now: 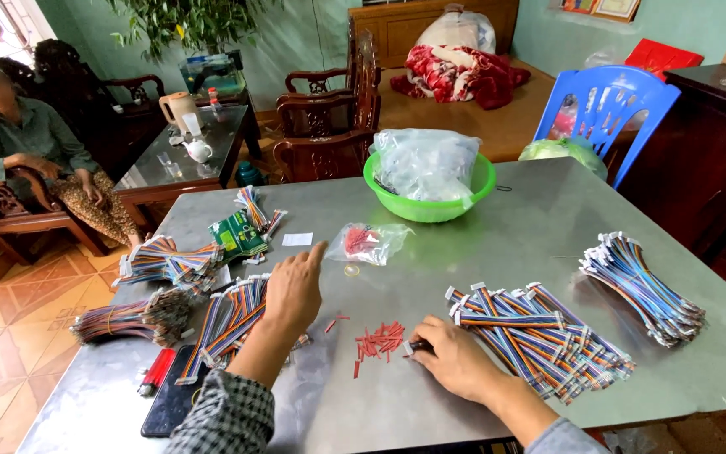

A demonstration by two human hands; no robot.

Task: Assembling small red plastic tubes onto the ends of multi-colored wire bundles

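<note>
My left hand (294, 290) reaches forward over the metal table (514, 227), fingers loosely together, its index tip near a small clear bag of red pieces (367, 241). It holds nothing I can see and rests over a bundle of multicoloured ribbon cables (233, 319). My right hand (454, 360) lies on the table and pinches a small dark piece (418, 345) at its fingertips. A scatter of short red tube pieces (378, 341) lies between the hands. A heap of ribbon cables (539, 336) sits just right of my right hand.
A green bowl (427, 206) with plastic bags stands at the far middle. More cable bundles lie at right (642, 286) and left (161, 261). A dark phone (170, 403) and red lighter (156, 371) lie near left. A blue chair (605, 109) stands behind; a person sits far left.
</note>
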